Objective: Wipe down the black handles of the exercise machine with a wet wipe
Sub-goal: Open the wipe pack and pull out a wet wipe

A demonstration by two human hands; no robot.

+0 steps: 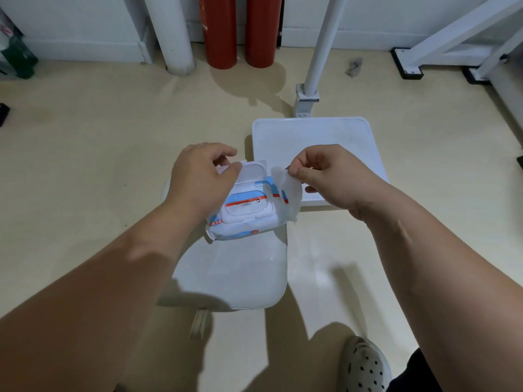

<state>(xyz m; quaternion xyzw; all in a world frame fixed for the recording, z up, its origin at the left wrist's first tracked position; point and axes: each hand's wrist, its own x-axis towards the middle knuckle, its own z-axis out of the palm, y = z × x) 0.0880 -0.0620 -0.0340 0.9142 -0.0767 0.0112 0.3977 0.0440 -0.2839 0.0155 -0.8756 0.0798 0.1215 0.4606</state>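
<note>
Wet wipe (287,190) hangs pinched between the thumb and fingers of the right hand (325,176), a thin translucent sheet drawn out of the pack and draping down over that pack's right end. Going from the left: the floor (85,165) is pale beige, with a white pipe (175,35) and two red cylinders (240,29) standing at the back wall. The left hand (198,179) is clamped on the wipes pack (243,219), fingers curled over its far edge beside the flip lid (252,171), which stands open. The pack is white and blue with a red stripe, and is held above a white seat pad (235,273). Just right of it lies a second white pad (325,148), mounted at the foot of a slanted white post (325,43). Farther right, white frame bars (452,32) end in black feet on the floor. No black handles are in view. A spotted clog (365,366) shows at the bottom edge.
</note>
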